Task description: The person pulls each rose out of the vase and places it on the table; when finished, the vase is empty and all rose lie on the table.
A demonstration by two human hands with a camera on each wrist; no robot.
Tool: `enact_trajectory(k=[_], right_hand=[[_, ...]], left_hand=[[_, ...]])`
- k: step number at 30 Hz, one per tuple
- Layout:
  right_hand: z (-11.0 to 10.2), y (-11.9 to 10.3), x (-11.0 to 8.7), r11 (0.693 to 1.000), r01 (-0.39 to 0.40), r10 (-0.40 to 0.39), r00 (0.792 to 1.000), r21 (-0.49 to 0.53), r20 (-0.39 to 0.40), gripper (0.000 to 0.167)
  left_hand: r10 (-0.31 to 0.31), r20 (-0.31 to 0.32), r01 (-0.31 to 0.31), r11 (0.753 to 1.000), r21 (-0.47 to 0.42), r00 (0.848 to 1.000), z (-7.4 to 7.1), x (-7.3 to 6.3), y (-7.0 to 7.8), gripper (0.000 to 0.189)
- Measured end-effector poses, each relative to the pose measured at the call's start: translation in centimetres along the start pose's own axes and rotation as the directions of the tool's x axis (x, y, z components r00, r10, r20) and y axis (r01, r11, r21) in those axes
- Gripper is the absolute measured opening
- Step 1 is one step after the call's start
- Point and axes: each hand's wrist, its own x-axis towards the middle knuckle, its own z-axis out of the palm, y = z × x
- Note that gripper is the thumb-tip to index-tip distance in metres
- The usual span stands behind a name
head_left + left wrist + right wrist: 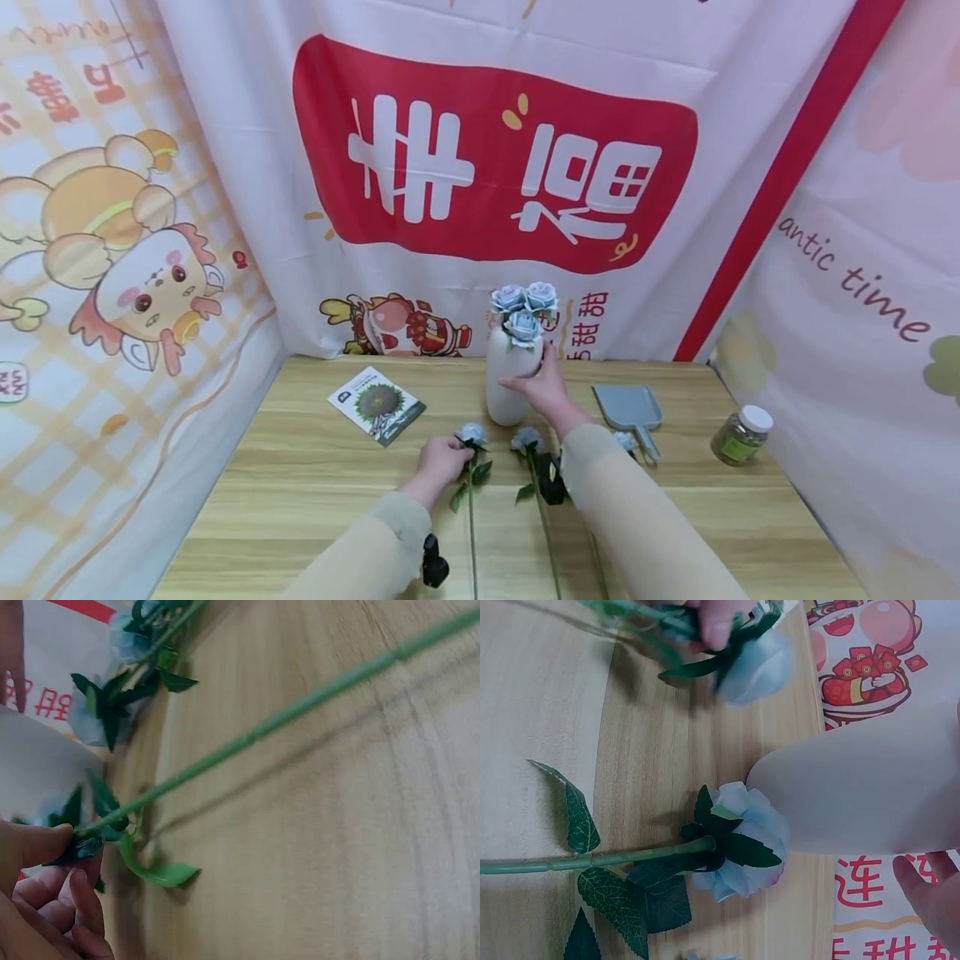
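Note:
My left hand [438, 468] pinches the green stem of a pale blue artificial rose [472, 432] just under its bloom; the left wrist view shows thumb and fingers closed there. A white vase [504, 393] stands upright at the table's back with several pale blue roses [523, 325] in its top. Around the vase's right side, my right hand [550, 389] grips it with curled fingers, partly hidden behind it. Another long-stemmed rose [739, 840] lies on the table in front of the vase. Farther right lies one more rose [624, 440], partly hidden by my right sleeve.
A printed card [377, 405] with a plant picture lies left of the vase. At the right are a grey-blue dustpan [628, 406] and a white-lidded jar [742, 435]. Printed cloth [480, 267] hangs behind the wooden table [300, 467].

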Motion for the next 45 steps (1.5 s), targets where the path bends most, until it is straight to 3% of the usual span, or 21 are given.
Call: enact_trajectory(k=[6, 11, 15, 18, 22, 27, 33, 38, 42, 45], right_hand=[[0.0, 0.0, 0.1, 1.0, -0.021, 0.021, 1.0, 0.005, 0.003, 0.105], [-0.1, 0.1, 0.1, 1.0, -0.017, 0.017, 1.0, 0.011, 0.005, 0.105], [-0.1, 0.2, 0.1, 1.0, -0.016, 0.016, 1.0, 0.011, 0.007, 0.105], [-0.2, 0.1, 0.0, 1.0, -0.018, 0.018, 1.0, 0.01, 0.007, 0.105], [-0.3, 0.1, 0.0, 1.0, -0.019, 0.019, 1.0, 0.015, 0.006, 0.105], [-0.3, 0.1, 0.0, 1.0, -0.016, 0.016, 1.0, 0.006, 0.011, 0.106], [-0.2, 0.0, 0.0, 1.0, 0.021, -0.021, 1.0, 0.006, 0.019, 0.105], [-0.3, 0.0, 0.0, 0.998, 0.053, -0.053, 0.998, 0.02, 0.026, 0.105], [-0.3, 0.0, 0.0, 0.998, 0.052, -0.053, 0.998, 0.02, 0.027, 0.106], [-0.4, -0.1, 0.0, 0.999, 0.037, -0.037, 0.999, 0.018, 0.025, 0.107]], left_hand=[[0.003, 0.017, -0.003, 1.0, -0.003, 1.0, 0.4, 0.2, -0.7, 0.043], [-0.016, -0.007, 0.016, 0.999, 0.031, 1.0, -0.2, 0.3, -0.4, 0.019], [-0.053, -0.071, 0.05, 0.998, -0.039, 0.996, -1.1, 1.0, 0.5, 0.045], [-0.018, -0.161, -0.001, 0.993, -0.118, 0.987, -1.9, 1.9, 2.2, 0.044], [0.08, -0.246, -0.132, 0.969, -0.207, 0.966, -2.8, 3.3, 5.8, 0.028], [0.235, -0.223, -0.288, 0.924, -0.252, 0.946, -3.4, 4.5, 10.7, 0.026], [0.393, -0.166, -0.418, 0.894, -0.161, 0.904, -3.2, 5.3, 14.2, 0.039], [0.44, -0.116, -0.441, 0.897, 0.012, 0.891, -2.9, 5.6, 15.7, 0.048], [0.449, -0.107, -0.425, 0.885, 0.191, 0.887, -2.8, 5.4, 17.0, 0.041], [0.446, -0.092, -0.412, 0.875, 0.253, 0.89, -2.9, 5.1, 18.0, 0.031]])
